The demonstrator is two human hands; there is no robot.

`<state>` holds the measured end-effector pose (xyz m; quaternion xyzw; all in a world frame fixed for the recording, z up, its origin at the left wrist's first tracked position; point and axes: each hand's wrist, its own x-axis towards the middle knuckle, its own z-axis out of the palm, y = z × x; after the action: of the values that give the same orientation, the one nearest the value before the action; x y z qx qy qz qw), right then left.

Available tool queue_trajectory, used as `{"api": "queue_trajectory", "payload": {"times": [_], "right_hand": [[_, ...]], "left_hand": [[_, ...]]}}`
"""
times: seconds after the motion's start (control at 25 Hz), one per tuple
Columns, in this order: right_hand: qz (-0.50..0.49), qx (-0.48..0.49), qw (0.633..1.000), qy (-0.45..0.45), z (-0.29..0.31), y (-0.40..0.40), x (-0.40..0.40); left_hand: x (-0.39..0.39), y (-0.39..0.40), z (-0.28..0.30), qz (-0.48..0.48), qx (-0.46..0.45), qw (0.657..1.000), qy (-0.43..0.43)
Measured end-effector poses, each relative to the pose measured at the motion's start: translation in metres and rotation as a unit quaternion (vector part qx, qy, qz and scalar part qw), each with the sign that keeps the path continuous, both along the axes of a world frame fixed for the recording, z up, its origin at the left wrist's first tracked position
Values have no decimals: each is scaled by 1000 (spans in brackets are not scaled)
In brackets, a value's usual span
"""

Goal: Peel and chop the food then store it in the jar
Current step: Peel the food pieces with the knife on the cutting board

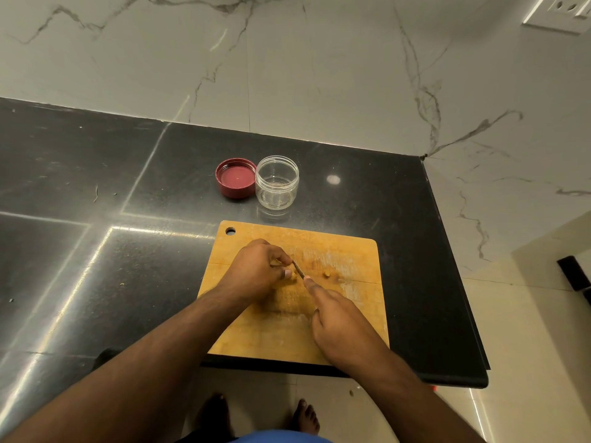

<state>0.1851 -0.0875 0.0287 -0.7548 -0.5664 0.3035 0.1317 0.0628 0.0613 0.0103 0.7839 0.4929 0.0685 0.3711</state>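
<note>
On the dark table [160,187], chopping is under way on the cutting board [351,314]; the jar [277,182] behind stands empty, lid [236,182] off. Right hand [342,324] grips the knife [299,270]; left hand [256,271] pinches the food [291,276]; one cut piece [327,275] lies nearby.

A black polished counter [96,187] fills the left and centre, streaked with glare and a bright spot of reflected light [333,179]. Behind it, from 10 to 2 o'clock, rises a white marble wall [319,75] with grey veins. A socket [563,12] sits at 1 o'clock. Cream floor tiles [527,330] lie at 4 o'clock.
</note>
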Motion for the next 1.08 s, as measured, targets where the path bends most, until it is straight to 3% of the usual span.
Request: {"api": "queue_trajectory", "payload": {"times": [0.24,0.48,0.76,0.92,1.08], "right_hand": [[-20,2,1000,24,1,-25,-7],[-83,64,994,-26,5,-36,20],[-54,10,998,-1,5,-37,27],[-98,33,994,-24,4,-31,49],[-59,28,998,17,4,-36,47]], "left_hand": [[-3,1,3,14,-25,999,-16],[-4,0,2,12,-32,999,-17],[-8,-2,-5,16,-25,1000,-8],[-8,-1,-8,17,-26,999,-10],[-7,-1,-9,17,-24,1000,-9]]}}
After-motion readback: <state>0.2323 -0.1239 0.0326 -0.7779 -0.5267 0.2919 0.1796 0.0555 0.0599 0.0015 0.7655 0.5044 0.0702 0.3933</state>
